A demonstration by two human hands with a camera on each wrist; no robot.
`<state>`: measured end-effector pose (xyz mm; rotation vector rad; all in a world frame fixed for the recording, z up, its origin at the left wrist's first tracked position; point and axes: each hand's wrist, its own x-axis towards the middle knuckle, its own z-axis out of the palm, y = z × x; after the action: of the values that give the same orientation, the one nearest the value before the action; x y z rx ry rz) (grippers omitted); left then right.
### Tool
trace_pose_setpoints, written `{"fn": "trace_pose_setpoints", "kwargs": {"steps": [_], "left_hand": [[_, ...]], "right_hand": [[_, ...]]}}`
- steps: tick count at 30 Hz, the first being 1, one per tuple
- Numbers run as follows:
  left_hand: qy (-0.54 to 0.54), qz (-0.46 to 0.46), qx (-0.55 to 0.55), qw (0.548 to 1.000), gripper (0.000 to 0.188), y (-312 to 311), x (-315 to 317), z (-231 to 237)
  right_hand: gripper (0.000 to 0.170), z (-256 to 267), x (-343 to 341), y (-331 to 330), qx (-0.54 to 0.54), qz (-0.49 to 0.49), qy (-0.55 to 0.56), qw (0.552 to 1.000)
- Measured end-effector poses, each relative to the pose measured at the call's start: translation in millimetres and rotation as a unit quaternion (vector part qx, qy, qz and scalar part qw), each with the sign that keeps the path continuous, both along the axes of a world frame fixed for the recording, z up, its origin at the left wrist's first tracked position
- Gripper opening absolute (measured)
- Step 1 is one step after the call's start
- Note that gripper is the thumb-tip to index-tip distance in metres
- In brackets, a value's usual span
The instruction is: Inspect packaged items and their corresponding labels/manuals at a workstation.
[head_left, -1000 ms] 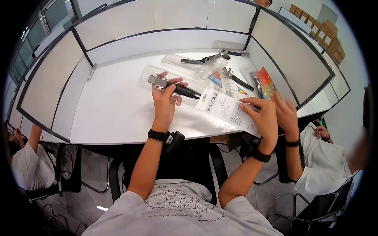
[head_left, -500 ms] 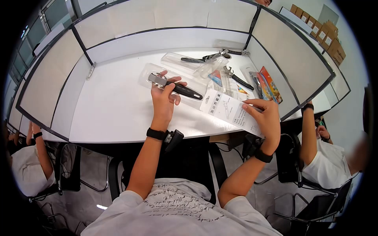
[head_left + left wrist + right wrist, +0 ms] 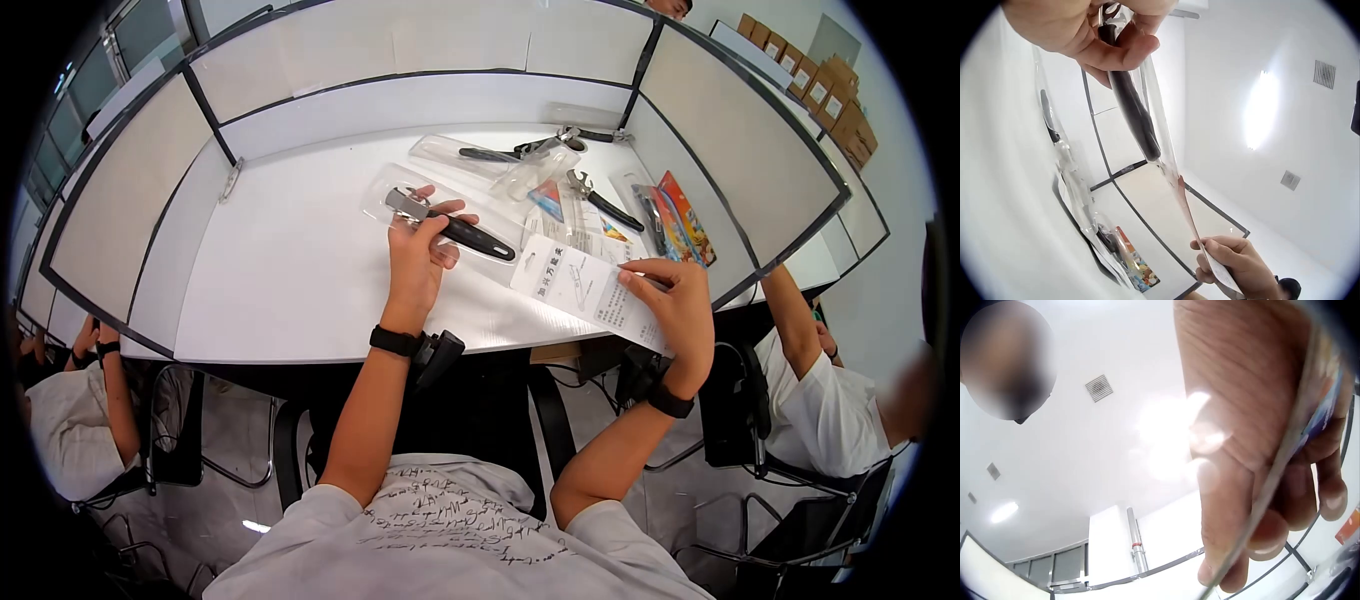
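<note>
My left hand (image 3: 414, 262) holds a tool with a black handle (image 3: 468, 236) and a metal head (image 3: 406, 204), thumb across the handle. Clear plastic packaging (image 3: 376, 200) shows behind the tool's head and fingers. In the left wrist view, the black handle (image 3: 1135, 119) runs down beside clear plastic. A white printed card (image 3: 572, 284) extends from the handle's end toward my right hand (image 3: 682, 315), which pinches its right part between thumb and fingers. The right wrist view shows the card edge-on (image 3: 1275, 472) across the fingers.
Behind the hands on the white table (image 3: 280, 260) lie black-handled pliers (image 3: 608, 204), more clear packages (image 3: 455, 157) and a colourful pack (image 3: 685, 218). Low partitions (image 3: 420, 105) enclose the table. Other people sit at left and right.
The card has shifted slightly right and down, and the handle's end shows more fully beside it. A neighbour's hand at the right has withdrawn from the colourful pack.
</note>
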<state>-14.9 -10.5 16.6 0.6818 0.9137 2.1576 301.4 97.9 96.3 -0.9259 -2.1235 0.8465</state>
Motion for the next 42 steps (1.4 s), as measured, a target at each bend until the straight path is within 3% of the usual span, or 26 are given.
{"fn": "trace_pose_setpoints", "kwargs": {"steps": [5,19,30,36,38,42], "left_hand": [[0.010,0.010,-0.001,1.000,0.053,-0.7,1.3,-0.6],[-0.006,-0.086,0.034,0.996,0.076,-4.8,0.3,-1.7],[-0.086,-0.135,0.033,0.987,0.088,-6.6,0.7,-4.8],[-0.069,-0.187,0.042,0.979,0.070,-3.2,-5.1,-10.4],[-0.043,-0.180,0.005,0.983,0.056,-3.3,-1.5,-4.4],[-0.045,-0.194,-0.044,0.979,0.048,-9.3,4.4,3.4]], "right_hand": [[0.025,4.5,-2.9,-6.2,0.016,-0.015,-0.020,1.000],[0.026,3.6,-3.5,-8.0,0.037,-0.042,-0.008,0.998],[0.026,-5.3,3.1,1.7,0.029,-0.042,0.006,0.999],[0.026,-8.0,1.2,2.7,0.031,-0.037,0.025,0.999],[0.027,-9.2,0.7,5.2,0.026,-0.040,0.014,0.999],[0.027,-8.5,-1.6,6.2,0.030,-0.034,0.016,0.999]]}}
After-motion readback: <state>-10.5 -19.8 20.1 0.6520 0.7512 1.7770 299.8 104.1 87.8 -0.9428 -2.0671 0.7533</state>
